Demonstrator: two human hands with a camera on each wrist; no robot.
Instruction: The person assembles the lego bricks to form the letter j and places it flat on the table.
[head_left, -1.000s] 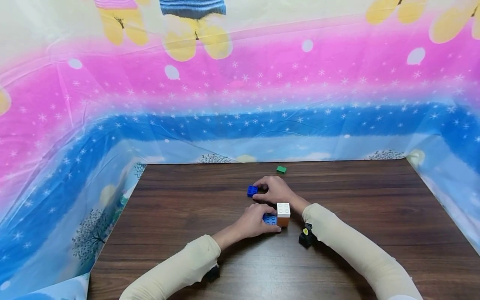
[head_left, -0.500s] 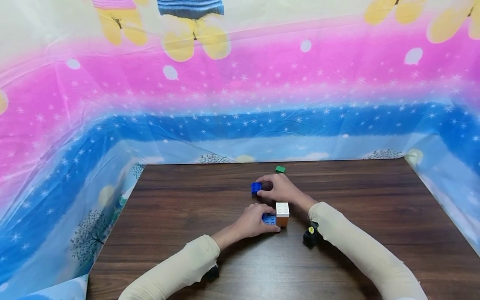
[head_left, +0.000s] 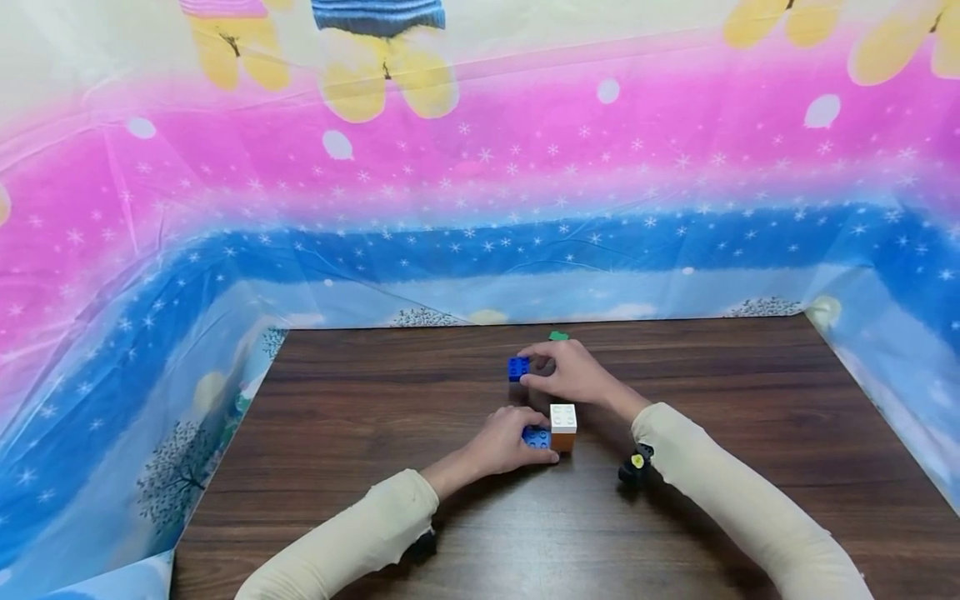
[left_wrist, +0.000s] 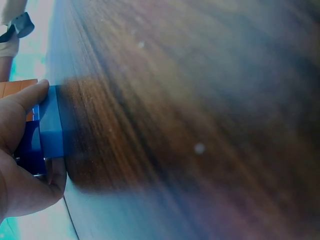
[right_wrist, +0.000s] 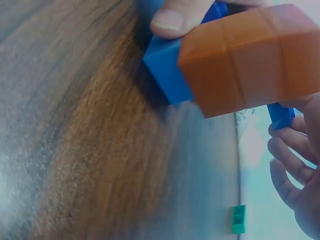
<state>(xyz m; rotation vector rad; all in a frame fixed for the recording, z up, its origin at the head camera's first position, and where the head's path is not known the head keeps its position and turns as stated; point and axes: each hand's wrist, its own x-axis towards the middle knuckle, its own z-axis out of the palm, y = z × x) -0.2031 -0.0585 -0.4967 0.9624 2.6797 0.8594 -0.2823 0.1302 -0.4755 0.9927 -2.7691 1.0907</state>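
Observation:
In the head view my left hand [head_left: 498,442] holds a blue toy brick [head_left: 536,437] low on the table, thumb on its near side. Beside that brick, an orange column [head_left: 563,442] rises with a white brick [head_left: 563,416] on top. The right wrist view shows seams across the orange bricks [right_wrist: 240,60] and the blue brick [right_wrist: 167,65] at their base. Farther back, my right hand [head_left: 573,372] pinches a dark blue brick [head_left: 518,368] between thumb and fingers, apart from the column and seemingly raised off the table. Part of the left-hand brick is covered by fingers.
A green brick [head_left: 558,336] lies near the back edge of the wooden table [head_left: 360,400], partly behind my right hand. A printed cloth [head_left: 480,242] hangs around the back and sides. Black wrist devices [head_left: 633,467] sit under both forearms.
My right hand has carried the dark blue brick to the right and farther back, now partly covering the green brick. My left hand and the column have stayed in place.

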